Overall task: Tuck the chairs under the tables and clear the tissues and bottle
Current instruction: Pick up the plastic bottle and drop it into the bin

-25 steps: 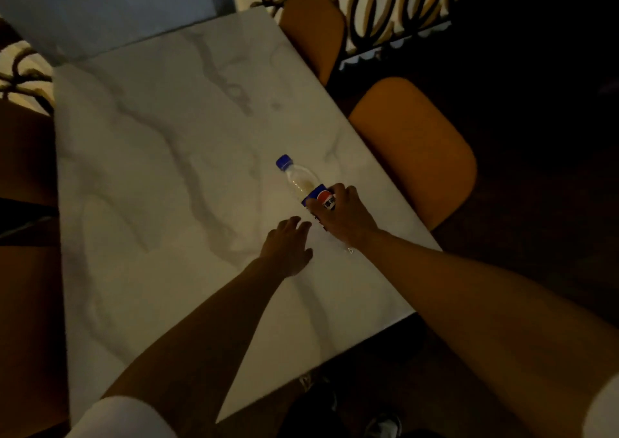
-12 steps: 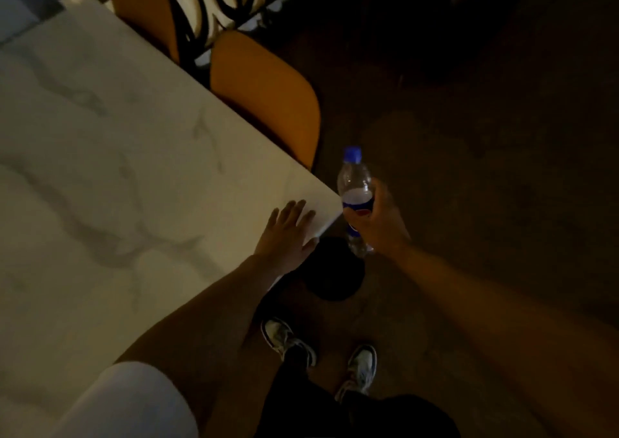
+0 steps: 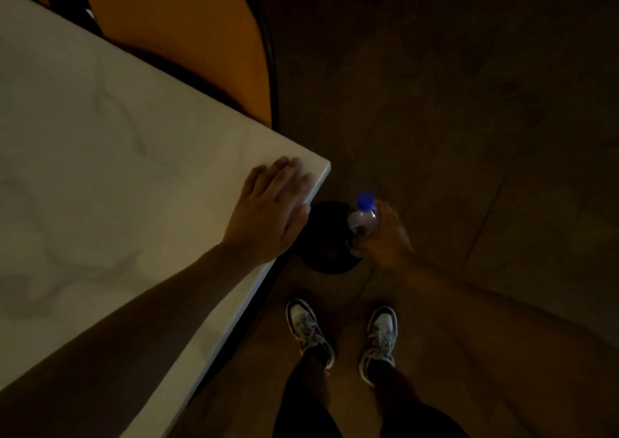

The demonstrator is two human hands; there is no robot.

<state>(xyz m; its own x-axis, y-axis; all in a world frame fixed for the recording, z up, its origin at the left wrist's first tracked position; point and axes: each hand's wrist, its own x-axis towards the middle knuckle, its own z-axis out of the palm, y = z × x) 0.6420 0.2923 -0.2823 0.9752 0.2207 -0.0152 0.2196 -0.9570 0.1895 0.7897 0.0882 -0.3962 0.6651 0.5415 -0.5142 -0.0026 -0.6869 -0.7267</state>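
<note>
My right hand grips a clear plastic bottle with a blue cap, held upright off the table, right over the rim of a round black bin on the floor. My left hand lies flat, fingers spread, on the near corner of the white marble table. An orange chair stands at the table's far side, its seat partly under the tabletop. No tissues are in view.
Dark tiled floor spreads to the right of the table. My two feet in white sneakers stand just below the black bin, close to the table's edge.
The bottle came off the table and moved right, past the corner, then lower toward the black bin. My left hand slid to the table's corner. The view swung right and down.
</note>
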